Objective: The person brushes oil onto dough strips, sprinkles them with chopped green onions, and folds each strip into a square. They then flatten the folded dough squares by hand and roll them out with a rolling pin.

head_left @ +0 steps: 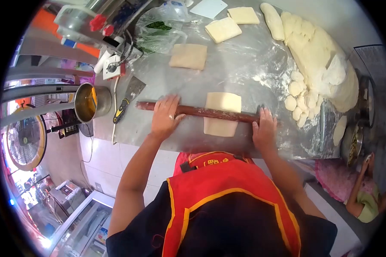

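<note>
A dark reddish-brown rolling pin (197,111) lies across a rectangular pale dough sheet (224,100) near the front of the metal worktop. My left hand (165,116) is over the pin's left part, its fingers draped across the wood. At the other end, my right hand (265,132) rests on the pin with fingers over it. The sheet shows above and below the pin, between my hands. Farther back lies another folded dough piece (188,56). A scraper with a yellow-and-black handle (121,110) is left of the pin.
Stacked dough slabs (223,30) and a plastic bag of greens (158,26) sit at the back. A large dough mass (317,53) and several small dough rounds (302,103) occupy the right. A metal pot (105,103) stands left; another person (366,201) is at lower right.
</note>
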### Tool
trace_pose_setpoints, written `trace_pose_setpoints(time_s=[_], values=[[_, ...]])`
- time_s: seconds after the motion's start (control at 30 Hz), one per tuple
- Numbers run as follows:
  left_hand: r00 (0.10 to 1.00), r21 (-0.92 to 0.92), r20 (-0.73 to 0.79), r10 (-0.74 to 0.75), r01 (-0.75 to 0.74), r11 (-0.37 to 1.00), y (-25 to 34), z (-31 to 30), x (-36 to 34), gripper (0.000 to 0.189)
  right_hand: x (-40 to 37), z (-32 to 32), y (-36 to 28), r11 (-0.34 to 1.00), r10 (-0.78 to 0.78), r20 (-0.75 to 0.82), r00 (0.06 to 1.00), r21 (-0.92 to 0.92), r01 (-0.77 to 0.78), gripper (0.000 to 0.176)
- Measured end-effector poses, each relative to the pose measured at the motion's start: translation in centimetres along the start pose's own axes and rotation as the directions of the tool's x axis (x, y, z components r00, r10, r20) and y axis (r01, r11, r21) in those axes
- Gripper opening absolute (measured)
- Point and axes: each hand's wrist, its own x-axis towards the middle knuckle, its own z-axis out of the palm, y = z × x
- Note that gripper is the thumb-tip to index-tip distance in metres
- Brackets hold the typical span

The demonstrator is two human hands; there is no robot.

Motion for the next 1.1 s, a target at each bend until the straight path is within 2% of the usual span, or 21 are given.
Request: trace_pose_setpoints(time_s=[0.03,0.07,0.17,0.27,0.4,0.53,0.57,0.6,0.63,0.67,0.73,0.8,0.83,0.87,0.9,0.93,0.97,1.0,1.03,1.07,1.1], values=[[0.994,0.051,0.076,-0.082,0.078,0.996,0.2,0.4,0.3,0.061,1.0,0.7,-0.3,1.000,0.023,-0.051,0.998,-0.016,-0.024,0.049],[0.995,0.110,0.040,-0.096,0.091,0.990,0.0,0.8,1.6,0.061,2.4,1.3,-0.2,0.999,0.041,-0.104,0.994,-0.030,-0.044,0.051],[0.992,0.272,0.003,-0.128,0.123,0.954,-1.0,1.3,6.3,0.063,8.0,2.5,1.4,0.988,0.035,-0.071,0.997,-0.144,-0.045,0.052],[0.991,0.338,-0.130,-0.038,0.081,0.938,-2.9,2.0,11.8,0.064,14.4,3.1,2.6,0.979,0.026,-0.135,0.991,-0.198,-0.053,0.053],[0.984,0.339,-0.173,-0.036,0.094,0.936,-3.2,1.6,15.2,0.066,18.1,3.0,2.8,0.976,0.001,-0.218,0.976,-0.213,-0.048,0.053],[0.992,0.265,-0.099,-0.074,0.097,0.959,-1.3,1.3,7.5,0.072,9.8,1.7,1.1,0.992,-0.043,-0.117,0.992,-0.126,0.028,0.054],[0.993,0.221,-0.066,-0.099,0.112,0.969,-0.7,1.6,4.5,0.074,6.4,2.0,1.0,0.995,-0.090,-0.166,0.982,-0.068,0.079,0.054],[0.989,0.142,-0.137,-0.054,0.073,0.987,-0.5,2.7,0.9,0.074,3.3,1.3,0.0,0.999,-0.036,-0.094,0.995,-0.026,0.034,0.055],[0.988,0.074,-0.101,-0.119,0.127,0.989,1.1,1.9,-1.5,0.070,-0.2,1.7,0.1,0.999,-0.050,-0.068,0.996,-0.001,0.050,0.054],[0.987,0.050,-0.115,-0.111,0.118,0.992,1.6,1.7,-3.2,0.063,-1.8,1.0,-0.3,0.999,-0.030,-0.011,0.999,0.022,0.030,0.052],[0.997,0.144,-0.074,0.002,0.009,0.989,0.0,1.9,-2.6,0.054,-0.2,1.1,0.9,0.994,-0.104,-0.001,0.995,0.037,0.104,0.051],[0.998,0.203,-0.069,-0.004,0.018,0.979,-2.0,1.6,1.4,0.049,5.0,0.3,0.9,0.997,-0.018,-0.073,0.997,-0.082,0.012,0.049],[0.978,0.216,-0.208,0.014,0.032,0.976,-1.7,0.9,3.3,0.047,6.3,1.1,0.8,0.997,0.004,-0.088,0.996,-0.079,-0.011,0.049],[0.985,0.191,-0.165,-0.053,0.085,0.978,-1.7,1.2,3.0,0.047,6.7,1.7,0.7,0.995,0.043,-0.114,0.993,-0.090,-0.054,0.049],[0.989,0.148,-0.124,-0.085,0.103,0.984,-1.9,1.8,2.3,0.047,4.8,3.4,0.8,0.985,0.006,-0.047,0.999,-0.173,-0.014,0.047],[0.989,0.193,-0.133,0.062,-0.036,0.981,-2.7,2.9,-0.1,0.050,2.8,4.2,1.1,0.961,-0.004,0.004,1.000,-0.278,0.005,0.044],[0.968,0.243,-0.139,0.207,-0.170,0.955,-3.4,4.1,-2.5,0.053,0.0,2.6,0.2,0.965,-0.104,-0.073,0.992,-0.249,0.083,0.049],[0.999,0.115,0.001,-0.038,0.038,0.993,-1.9,3.4,-4.4,0.060,-2.5,1.7,0.1,0.994,-0.052,-0.040,0.998,-0.099,0.048,0.053],[0.995,0.261,-0.098,0.027,0.000,0.965,-0.1,3.0,-6.8,0.066,-4.9,1.4,-0.2,0.997,-0.019,-0.004,1.000,0.075,0.019,0.057],[0.996,0.180,-0.076,-0.041,0.054,0.982,-0.1,3.3,-9.0,0.067,-6.8,1.2,-0.8,0.999,-0.037,-0.048,0.998,-0.022,0.036,0.062],[0.995,0.209,-0.031,-0.095,0.100,0.973,0.5,3.1,-10.4,0.067,-7.3,1.1,-1.0,1.000,0.015,-0.002,1.000,-0.017,-0.015,0.062]])
